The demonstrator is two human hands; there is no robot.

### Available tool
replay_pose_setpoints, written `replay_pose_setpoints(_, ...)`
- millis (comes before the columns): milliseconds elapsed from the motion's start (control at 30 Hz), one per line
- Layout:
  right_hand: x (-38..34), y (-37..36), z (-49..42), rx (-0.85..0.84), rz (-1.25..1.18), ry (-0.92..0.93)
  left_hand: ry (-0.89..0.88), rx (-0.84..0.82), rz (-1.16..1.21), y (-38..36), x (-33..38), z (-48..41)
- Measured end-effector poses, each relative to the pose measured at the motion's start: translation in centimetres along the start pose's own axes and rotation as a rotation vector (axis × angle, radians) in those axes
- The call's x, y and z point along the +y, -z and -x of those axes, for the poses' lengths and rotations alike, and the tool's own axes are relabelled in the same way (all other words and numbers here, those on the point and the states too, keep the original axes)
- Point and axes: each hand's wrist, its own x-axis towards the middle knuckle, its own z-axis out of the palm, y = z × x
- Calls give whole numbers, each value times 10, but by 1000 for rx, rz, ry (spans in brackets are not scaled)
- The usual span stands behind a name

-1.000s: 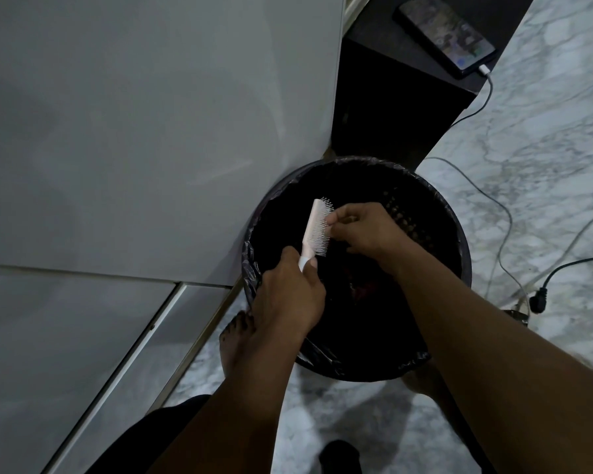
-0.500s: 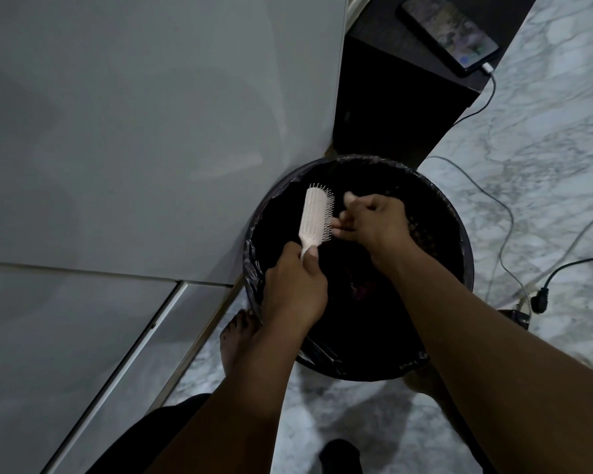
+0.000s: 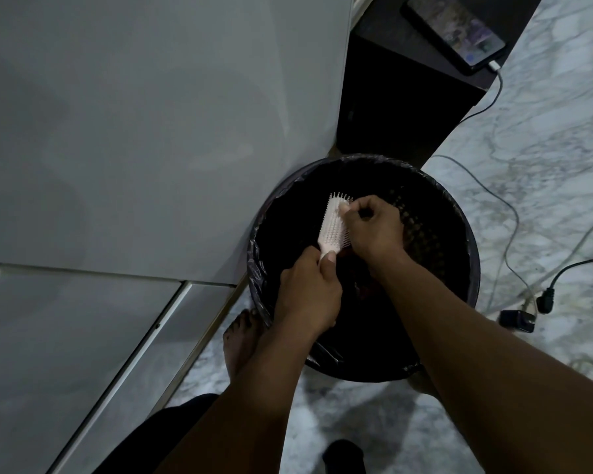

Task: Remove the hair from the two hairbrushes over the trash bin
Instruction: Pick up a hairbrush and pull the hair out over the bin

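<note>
A white hairbrush (image 3: 332,225) is held over a round black trash bin (image 3: 459,248) lined with a dark bag. My left hand (image 3: 308,292) grips the brush's handle from below, bristles turned toward me and to the right. My right hand (image 3: 374,227) rests against the bristles near the brush's top, with fingertips pinched there. Whether hair is between the fingers cannot be made out in the dim light. Only one hairbrush is in view.
A pale cabinet wall (image 3: 151,131) stands left of the bin. A dark side table (image 3: 408,97) behind it carries a phone (image 3: 454,30) on a charging cable. Cables and a plug (image 3: 545,299) lie on the marble floor at right. My bare foot (image 3: 240,340) is beside the bin.
My left hand has turned the brush so its bristles face more toward me. My right hand slid from the brush's side up onto the bristles near the top.
</note>
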Motion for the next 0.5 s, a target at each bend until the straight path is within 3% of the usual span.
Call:
replay_pose_setpoints(167, 6, 5, -4, 86, 19, -95, -26, -39, -43, -3, -1, 2)
replay_pose_setpoints(233, -1, 6, -3, -9, -73, -153, 1, -20, -27, -1, 0, -1)
replay_pose_setpoints(367, -18, 7, 10, -379, -287, -131, 100, 20, 63, 5, 2, -6)
replay_pose_setpoints(500, -16, 9, 12, -360, -273, -94, 84, -11, 84, 4, 1, -1)
